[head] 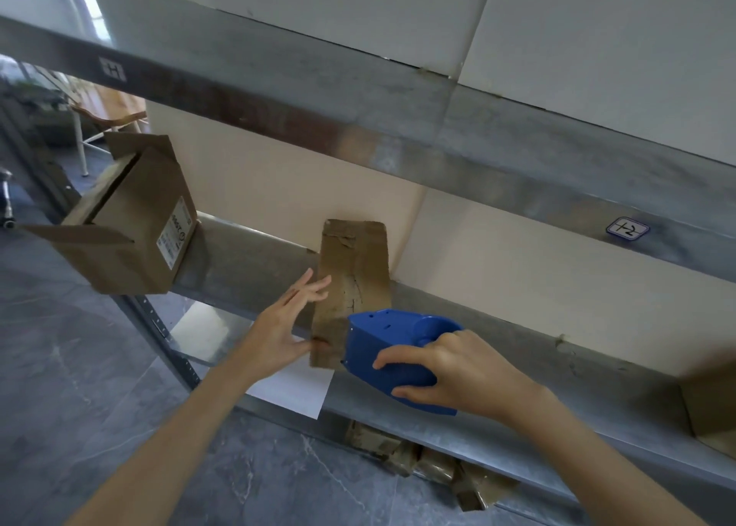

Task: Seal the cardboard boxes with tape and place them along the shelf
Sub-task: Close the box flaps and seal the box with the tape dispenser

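A narrow brown cardboard box (352,270), covered in brown tape, lies on the grey metal shelf (247,258) with its near end over the front edge. My left hand (284,326) presses flat against the box's left side, fingers straight, thumb at its near corner. My right hand (450,370) grips a blue tape dispenser (382,346) whose front edge meets the box's near right part. A larger open cardboard box (135,222) with a white label lies tipped on the shelf's left end, flaps spread.
An upper shelf beam (358,127) crosses above, bearing a small label (627,228). A white sheet (294,390) hangs over the shelf edge under the box. Another cardboard box (713,402) sits at the far right. Taped boxes (422,462) lie on the floor below.
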`<state>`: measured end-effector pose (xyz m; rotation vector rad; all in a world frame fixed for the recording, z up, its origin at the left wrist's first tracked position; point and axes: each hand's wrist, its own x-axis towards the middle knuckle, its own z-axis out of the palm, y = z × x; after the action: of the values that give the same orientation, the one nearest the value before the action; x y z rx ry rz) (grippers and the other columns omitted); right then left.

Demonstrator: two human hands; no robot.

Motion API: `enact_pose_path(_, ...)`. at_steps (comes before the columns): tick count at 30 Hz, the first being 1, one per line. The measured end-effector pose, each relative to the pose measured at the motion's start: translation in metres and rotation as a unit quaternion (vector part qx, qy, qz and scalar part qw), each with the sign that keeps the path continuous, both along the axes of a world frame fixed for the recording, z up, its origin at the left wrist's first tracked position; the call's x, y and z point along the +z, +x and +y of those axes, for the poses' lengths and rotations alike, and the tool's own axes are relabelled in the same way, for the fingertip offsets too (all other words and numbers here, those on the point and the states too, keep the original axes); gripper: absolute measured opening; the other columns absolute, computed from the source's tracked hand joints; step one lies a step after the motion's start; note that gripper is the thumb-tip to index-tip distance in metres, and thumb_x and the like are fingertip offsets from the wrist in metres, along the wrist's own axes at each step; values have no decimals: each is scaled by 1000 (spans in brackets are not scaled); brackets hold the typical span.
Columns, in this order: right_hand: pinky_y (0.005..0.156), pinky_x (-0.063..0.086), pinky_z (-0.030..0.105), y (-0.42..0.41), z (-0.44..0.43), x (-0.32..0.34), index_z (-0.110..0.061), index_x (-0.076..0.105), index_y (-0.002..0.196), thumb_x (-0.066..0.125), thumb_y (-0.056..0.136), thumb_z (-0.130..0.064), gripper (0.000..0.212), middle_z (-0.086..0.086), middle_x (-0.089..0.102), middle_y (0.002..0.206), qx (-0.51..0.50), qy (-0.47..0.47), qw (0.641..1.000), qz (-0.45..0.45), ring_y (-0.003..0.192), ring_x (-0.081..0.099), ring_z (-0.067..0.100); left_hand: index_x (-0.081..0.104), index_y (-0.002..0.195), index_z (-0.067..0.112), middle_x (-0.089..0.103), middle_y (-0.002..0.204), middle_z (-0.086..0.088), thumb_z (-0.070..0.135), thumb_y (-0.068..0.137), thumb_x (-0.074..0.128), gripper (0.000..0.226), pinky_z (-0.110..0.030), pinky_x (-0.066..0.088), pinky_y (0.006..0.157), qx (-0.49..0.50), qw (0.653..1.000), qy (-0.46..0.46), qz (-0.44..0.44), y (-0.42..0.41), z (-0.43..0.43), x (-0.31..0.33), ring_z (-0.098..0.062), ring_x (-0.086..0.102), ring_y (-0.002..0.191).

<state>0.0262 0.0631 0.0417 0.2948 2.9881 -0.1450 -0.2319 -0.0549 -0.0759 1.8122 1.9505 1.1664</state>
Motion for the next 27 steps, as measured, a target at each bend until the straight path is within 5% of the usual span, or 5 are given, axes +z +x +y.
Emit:
enact_pose_path(7, 64, 45, 29, -14, 0, -1, -50, 43, 130, 47, 95, -54, 35, -7, 61, 75, -6, -14, 1000, 7, 58, 46, 12, 45, 143, 25, 32, 157, 18, 11, 70, 88, 85, -19, 41, 108, 15, 998, -1, -67, 1, 4, -6, -4, 34, 143)
enact_pose_path(15, 63, 44, 26, -3, 11, -3, -50, 47, 127, 50, 93, -55, 35, -5, 58, 68, -8, -55, 998, 14, 54, 43, 14, 46, 144, 21, 32, 157, 18, 6, 72, 86, 84, -42, 44, 110, 19, 997, 12, -67, 2, 4, -14, -6, 36, 143)
enact_pose_path(19, 58, 39, 18, 2, 18, -2, -50, 48, 126, 50, 90, -58, 37, -7, 59, 70, -1, -80, 997, 17, 53, 44, 9, 47, 143, 18, 36, 156, 13, 2, 72, 85, 82, -42, 42, 111, 20, 997, 14, -76, 3, 4, -12, -8, 37, 142)
enact_pose_path(22, 60, 38, 15, 12, 25, 1, -50, 47, 126, 51, 90, -58, 37, -8, 65, 82, -5, -94, 996, 10, 59, 50, 13, 47, 144, 17, 37, 156, 12, 11, 73, 85, 80, -41, 39, 114, 23, 997, 11, -77, 4, 4, -10, -6, 36, 143)
enact_pose_path(27, 55, 32, 11, 38, 36, 11, -49, 57, 118, 66, 88, -47, 32, -30, 54, 69, -47, -90, 995, 21, 53, 47, 6, 46, 144, 21, 36, 156, 15, 34, 73, 82, 81, -30, 33, 116, 31, 997, 12, -67, 5, 5, -11, 1, 33, 142)
